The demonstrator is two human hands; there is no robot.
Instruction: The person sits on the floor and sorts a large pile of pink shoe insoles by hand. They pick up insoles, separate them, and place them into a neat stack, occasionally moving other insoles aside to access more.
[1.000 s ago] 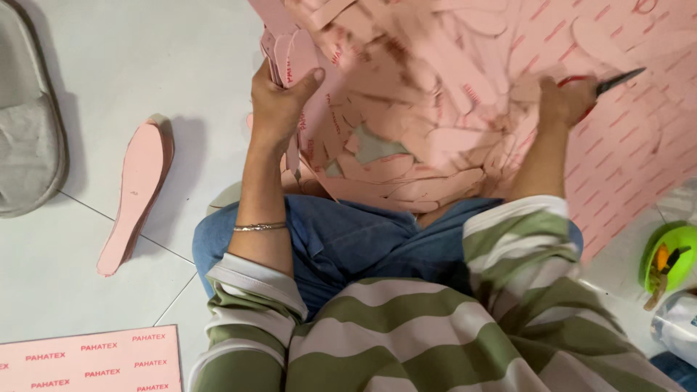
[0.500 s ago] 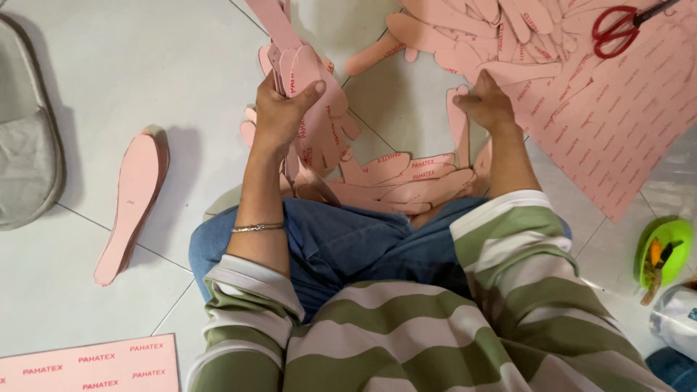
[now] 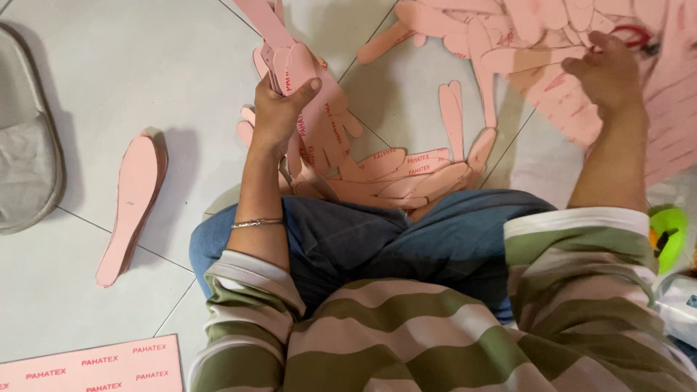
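Observation:
My left hand (image 3: 279, 112) grips a bundle of pink insole-shaped cutouts (image 3: 308, 101), held upright above the floor. My right hand (image 3: 606, 72) reaches far right onto a heap of pink scrap sheet (image 3: 537, 43), fingers curled on the material beside red-handled scissors (image 3: 635, 36). Whether it grips the sheet or only presses on it is unclear. More pink cutouts and offcuts (image 3: 414, 170) lie fanned on the tiles in front of my knees.
A stack of pink insoles (image 3: 131, 203) lies on the left tiles. A grey slipper (image 3: 25, 167) is at the far left. A pink printed sheet (image 3: 94, 363) sits bottom left. A green tool (image 3: 668, 236) lies at the right edge.
The big pink sheet has been pushed off to the right, uncovering the floor and cutouts. My right hand put the scissors down and moved farther right onto the heap. My left hand stayed.

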